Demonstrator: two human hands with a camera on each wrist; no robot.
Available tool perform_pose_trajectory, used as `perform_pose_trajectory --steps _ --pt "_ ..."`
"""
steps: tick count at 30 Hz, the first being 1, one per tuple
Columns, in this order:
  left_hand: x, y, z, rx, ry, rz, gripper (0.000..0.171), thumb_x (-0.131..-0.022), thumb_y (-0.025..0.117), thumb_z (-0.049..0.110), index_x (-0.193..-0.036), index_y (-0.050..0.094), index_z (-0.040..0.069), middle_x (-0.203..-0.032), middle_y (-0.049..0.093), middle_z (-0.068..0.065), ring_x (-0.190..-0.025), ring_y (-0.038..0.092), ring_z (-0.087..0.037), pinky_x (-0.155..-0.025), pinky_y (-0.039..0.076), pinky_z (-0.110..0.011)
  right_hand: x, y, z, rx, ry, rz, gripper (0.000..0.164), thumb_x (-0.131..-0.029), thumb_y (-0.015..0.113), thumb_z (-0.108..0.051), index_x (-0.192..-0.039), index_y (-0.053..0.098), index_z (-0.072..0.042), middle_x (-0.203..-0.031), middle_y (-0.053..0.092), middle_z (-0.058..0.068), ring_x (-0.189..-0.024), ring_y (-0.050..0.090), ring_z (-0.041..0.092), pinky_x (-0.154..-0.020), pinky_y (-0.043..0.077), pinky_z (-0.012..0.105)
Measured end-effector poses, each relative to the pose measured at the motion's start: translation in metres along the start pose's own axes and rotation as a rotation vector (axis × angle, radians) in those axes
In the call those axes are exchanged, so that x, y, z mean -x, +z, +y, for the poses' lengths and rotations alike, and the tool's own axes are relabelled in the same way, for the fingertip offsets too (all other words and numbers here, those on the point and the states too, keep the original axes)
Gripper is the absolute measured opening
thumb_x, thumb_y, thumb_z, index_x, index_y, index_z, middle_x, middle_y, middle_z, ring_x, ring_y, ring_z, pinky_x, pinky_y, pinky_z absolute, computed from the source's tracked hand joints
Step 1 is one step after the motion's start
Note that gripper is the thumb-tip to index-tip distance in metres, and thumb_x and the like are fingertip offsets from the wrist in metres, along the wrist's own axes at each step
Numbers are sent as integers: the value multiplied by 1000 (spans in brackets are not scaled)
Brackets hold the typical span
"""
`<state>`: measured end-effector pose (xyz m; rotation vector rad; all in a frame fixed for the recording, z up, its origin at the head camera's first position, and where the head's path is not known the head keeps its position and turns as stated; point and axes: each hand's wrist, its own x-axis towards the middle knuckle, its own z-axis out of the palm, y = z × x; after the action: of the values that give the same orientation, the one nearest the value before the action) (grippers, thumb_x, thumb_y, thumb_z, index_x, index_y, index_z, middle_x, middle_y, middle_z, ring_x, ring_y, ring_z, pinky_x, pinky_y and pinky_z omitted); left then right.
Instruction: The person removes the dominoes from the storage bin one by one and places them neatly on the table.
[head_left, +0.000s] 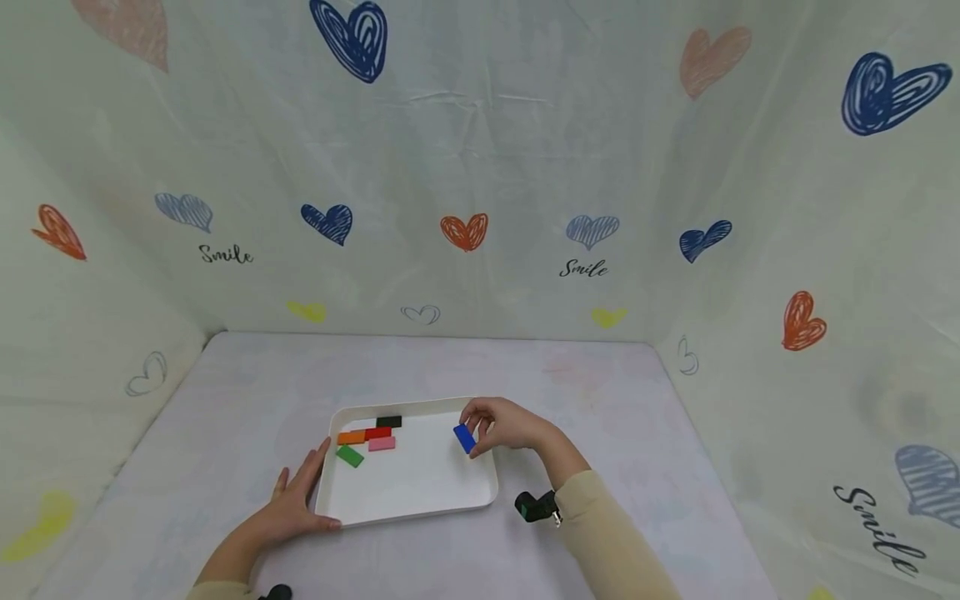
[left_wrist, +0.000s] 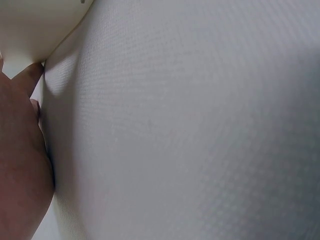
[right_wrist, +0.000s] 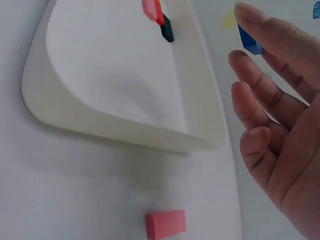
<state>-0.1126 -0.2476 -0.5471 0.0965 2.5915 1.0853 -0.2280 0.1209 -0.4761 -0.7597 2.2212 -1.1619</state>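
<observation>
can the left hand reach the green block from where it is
Probably yes: the left hand touches the left side of the tray, and the green block lies just inside, nothing on top of it. Only the tray's low wall seems to stand between.

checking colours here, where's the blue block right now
In the head view, the right hand pinches the blue block near the right end of the white tray, well right of the black block.
</observation>
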Motion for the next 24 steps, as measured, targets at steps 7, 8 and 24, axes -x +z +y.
perform_pose_trajectory --steps 7,8,24 --pt "1 -1 -1 12 16 10 135 -58 89 45 -155 2 8 -155 8 -33 -142 -5 -50 -105 -24 -60 15 -14 14 5 21 73 44 -72 86 -7 -110 62 -11 -94 63 0 -77 60 17 -59 50 28" --pt "1 -1 -1 11 15 11 135 -58 89 45 -155 3 8 -155 8 -33 -142 -5 -50 -106 -23 -61 16 -16 16 7 18 88 44 -73 86 -7 -109 62 -10 -95 62 1 -77 60 17 -63 51 29" --pt "1 -1 0 10 4 15 136 -57 89 46 -155 3 7 -156 8 -32 -142 -5 -50 -105 -24 -60 40 -31 56 -4 72 269 45 -73 86 -10 -112 63 -8 -95 62 3 -84 58 19 -68 52 31"
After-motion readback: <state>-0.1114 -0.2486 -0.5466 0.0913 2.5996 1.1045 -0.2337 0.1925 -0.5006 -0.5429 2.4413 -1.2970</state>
